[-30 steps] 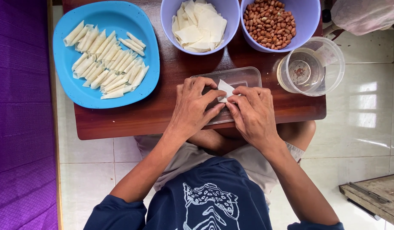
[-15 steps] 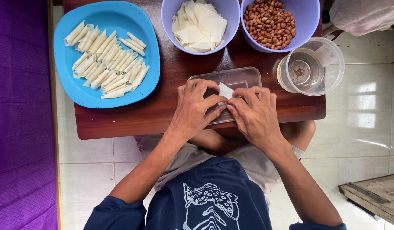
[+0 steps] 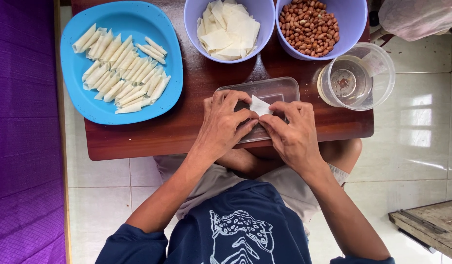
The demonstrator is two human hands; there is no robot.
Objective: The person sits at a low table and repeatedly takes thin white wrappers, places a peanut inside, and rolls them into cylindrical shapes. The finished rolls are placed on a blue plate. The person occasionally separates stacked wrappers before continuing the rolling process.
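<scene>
My left hand [image 3: 223, 124] and my right hand [image 3: 290, 131] meet over a clear flat plastic lid [image 3: 270, 90] on a dark wooden table [image 3: 187, 127]. Between their fingertips they pinch a small white pastry wrapper [image 3: 259, 105], partly folded, with one corner sticking up. What lies inside the fold is hidden by my fingers. Both hands rest on the lid near the table's front edge.
A blue plate [image 3: 162, 34] at the left carries several rolled pastry sticks [image 3: 121, 68]. At the back stand a lilac bowl of wrappers [image 3: 228, 27] and a lilac bowl of peanuts [image 3: 309, 22]. A clear plastic cup [image 3: 355, 76] sits right. A purple cloth [image 3: 23, 132] lies at left.
My fingers have shifted slightly on the wrapper, drawing its edges closer together. Everything else on the table is as before.
</scene>
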